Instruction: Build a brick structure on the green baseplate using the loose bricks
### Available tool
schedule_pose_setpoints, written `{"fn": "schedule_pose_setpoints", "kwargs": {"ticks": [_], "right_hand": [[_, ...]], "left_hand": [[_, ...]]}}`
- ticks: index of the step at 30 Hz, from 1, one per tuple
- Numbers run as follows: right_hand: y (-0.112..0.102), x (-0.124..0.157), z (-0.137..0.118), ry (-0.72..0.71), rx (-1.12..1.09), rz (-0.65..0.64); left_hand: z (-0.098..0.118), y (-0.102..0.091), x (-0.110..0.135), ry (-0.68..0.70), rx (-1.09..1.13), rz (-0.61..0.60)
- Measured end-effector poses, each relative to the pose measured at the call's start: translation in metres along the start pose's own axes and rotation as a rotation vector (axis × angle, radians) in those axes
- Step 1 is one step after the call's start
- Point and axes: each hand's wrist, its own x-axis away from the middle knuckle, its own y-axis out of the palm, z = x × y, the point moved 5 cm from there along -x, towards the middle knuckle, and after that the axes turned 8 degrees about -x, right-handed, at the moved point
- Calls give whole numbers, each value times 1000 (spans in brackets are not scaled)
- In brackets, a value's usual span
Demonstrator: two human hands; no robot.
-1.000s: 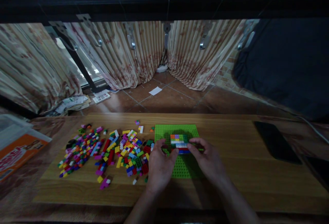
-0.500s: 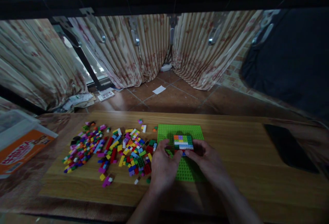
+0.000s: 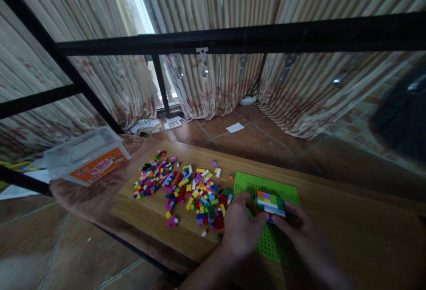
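Observation:
A small block of multicoloured toy bricks (image 3: 270, 202), with orange, purple, green, yellow and white pieces on top, sits over the green baseplate (image 3: 269, 241). My left hand (image 3: 241, 225) grips its left side, thumb at the near edge and fingers curled around. From the right, my right hand (image 3: 301, 228) holds it with the thumb at the near edge and fingers along the far right corner. Whether the block is pressed onto the baseplate or lifted off it is hidden by my hands.
Loose bricks (image 3: 204, 188) lie spread left of the baseplate on the wooden tabletop (image 3: 186, 245). A clear plastic box (image 3: 89, 157) with an orange label stands at the far left. Behind are a black metal bar (image 3: 213, 41) and striped curtains (image 3: 213, 90).
The view has turned to the left, so the table and hands appear further right and tilted, and more of the plastic box shows. Both hands keep their hold on the brick block.

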Motion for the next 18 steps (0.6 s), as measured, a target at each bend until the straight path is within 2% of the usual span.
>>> {"fn": "schedule_pose_setpoints", "kwargs": {"ticks": [4, 8, 13, 18], "right_hand": [[-7, 0, 2, 105, 5, 16], [-13, 1, -3, 152, 7, 18], [-20, 2, 0, 212, 49, 89], [-25, 1, 3, 174, 112, 115]], "left_hand": [[5, -1, 4, 24, 19, -34], [7, -12, 3, 44, 74, -19], [3, -39, -11, 72, 119, 83], [-9, -72, -32, 52, 152, 218]]}}
